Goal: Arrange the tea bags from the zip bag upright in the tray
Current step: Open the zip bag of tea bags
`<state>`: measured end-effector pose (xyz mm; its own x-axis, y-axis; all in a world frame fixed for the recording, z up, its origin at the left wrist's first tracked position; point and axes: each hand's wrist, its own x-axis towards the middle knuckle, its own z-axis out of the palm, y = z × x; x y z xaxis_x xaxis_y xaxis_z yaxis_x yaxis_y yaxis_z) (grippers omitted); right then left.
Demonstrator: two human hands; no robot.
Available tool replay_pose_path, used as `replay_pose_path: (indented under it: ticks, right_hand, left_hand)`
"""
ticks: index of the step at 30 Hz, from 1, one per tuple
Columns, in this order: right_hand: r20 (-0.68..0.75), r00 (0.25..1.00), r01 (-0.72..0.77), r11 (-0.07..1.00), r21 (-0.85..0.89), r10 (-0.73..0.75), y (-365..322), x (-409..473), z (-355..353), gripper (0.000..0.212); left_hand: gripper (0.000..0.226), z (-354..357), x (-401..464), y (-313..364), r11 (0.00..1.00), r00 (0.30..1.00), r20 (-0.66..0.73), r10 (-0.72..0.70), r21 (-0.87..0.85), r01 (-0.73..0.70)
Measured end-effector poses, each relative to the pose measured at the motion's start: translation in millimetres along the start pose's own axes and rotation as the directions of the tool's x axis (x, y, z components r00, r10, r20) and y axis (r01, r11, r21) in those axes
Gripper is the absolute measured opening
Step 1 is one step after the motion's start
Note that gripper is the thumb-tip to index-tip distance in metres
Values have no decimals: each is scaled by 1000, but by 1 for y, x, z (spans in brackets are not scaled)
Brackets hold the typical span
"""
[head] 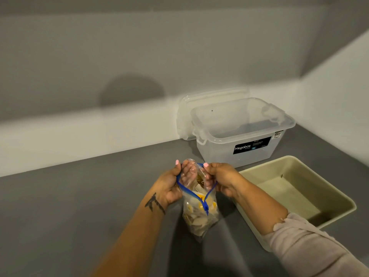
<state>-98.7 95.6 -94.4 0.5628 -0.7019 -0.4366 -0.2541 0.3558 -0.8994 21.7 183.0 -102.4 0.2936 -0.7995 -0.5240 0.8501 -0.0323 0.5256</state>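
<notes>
While the zip bag [199, 212] stands on the counter [79, 206], left hand [171, 186] and right hand [221, 179] pinching its mouth apart, probably tea bags [196, 218] inside

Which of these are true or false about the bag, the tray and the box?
1. Both hands hold the zip bag open. True: left hand, right hand.
2. The tray already holds tea bags. False: it holds none.
3. The tea bags are inside the bag. True.
4. The clear box has its lid on. False: the lid leans behind it.
5. The tray is left of the bag. False: it is to the right.
</notes>
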Motion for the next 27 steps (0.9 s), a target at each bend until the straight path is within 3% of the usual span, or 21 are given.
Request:
replay_pose_path:
  ticks: [4, 7, 9, 13, 17, 23, 25, 27]
  right_hand:
    - [25, 999, -47, 998, 45, 46, 6, 4, -3, 14]
    - [35, 993, -109, 993, -32, 111, 12, 3, -5, 3]
    - [29, 984, -173, 982, -79, 176, 15, 4, -6, 11]
    - [87, 977, -211, 954, 213, 196, 13, 6, -4, 11]
    - [148, 976, -211, 856, 473, 158, 7, 7, 2, 19]
    - [150, 977, -213, 716, 665, 151, 10, 10, 11, 22]
    - [156, 976, -216, 711, 669, 150, 12, 12, 12, 23]
    - [163, 978, -205, 761, 615, 132, 11, 12, 14, 25]
  left_hand:
    - [28, -4, 5, 1, 996, 997, 17, 71, -58, -70]
    - [25, -12, 9, 1, 984, 993, 44, 113, -146, -105]
    - [25, -18, 12, 1, 976, 989, 67, 130, -184, -115]
    - [26, -22, 13, 2, 967, 986, 68, 153, -217, -135]
    - [31, -26, 12, 4, 990, 990, 10, 138, -27, -137]
    - [27, -35, 8, 3, 994, 996, -48, 77, -78, -81]
    - [21, -39, 6, 4, 998, 995, -94, 36, 59, -30]
    - [14, -41, 5, 6, 939, 984, -163, 68, 343, -8]
